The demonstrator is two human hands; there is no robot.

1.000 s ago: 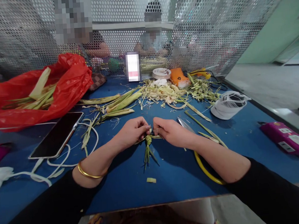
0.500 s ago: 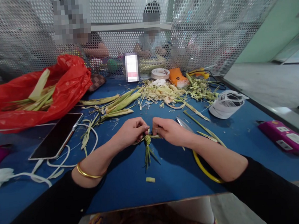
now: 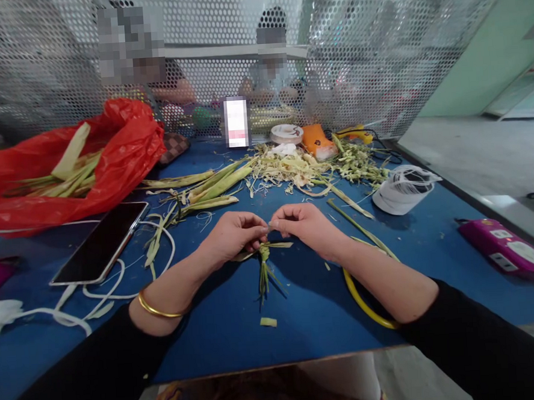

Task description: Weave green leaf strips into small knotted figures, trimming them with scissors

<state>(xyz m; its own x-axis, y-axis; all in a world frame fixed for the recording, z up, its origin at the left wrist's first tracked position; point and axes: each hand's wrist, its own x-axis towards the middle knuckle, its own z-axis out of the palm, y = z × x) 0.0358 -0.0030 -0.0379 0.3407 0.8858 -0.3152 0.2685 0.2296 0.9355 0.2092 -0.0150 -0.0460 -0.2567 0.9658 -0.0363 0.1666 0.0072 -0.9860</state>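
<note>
A small knotted bundle of green husk strips [image 3: 264, 266] hangs over the blue table, its loose ends fanning toward me. My left hand [image 3: 237, 233] is closed on the top of this bundle, thumb against fingers. Close beside it, my right hand [image 3: 298, 225] is pinched, its fingertips meeting those of my left hand just above the knot. Whatever lies between the right fingertips is too small to make out. One flat strip end sticks out freely to the right, below my right fingers. Under my right forearm shows a yellow looped handle [image 3: 361, 306].
Green husk leaves [image 3: 221, 185] and a shredded pile [image 3: 287, 165] lie beyond my hands. A red plastic bag [image 3: 131, 136] and a phone [image 3: 102, 243] with white cables are left. A white roll [image 3: 402, 192] and purple case [image 3: 507, 245] stand right. People sit behind a perforated screen.
My right hand has let go of the side strip and moved slightly up and left to meet my left fingertips. The scissor blades that showed beside it are now hidden.
</note>
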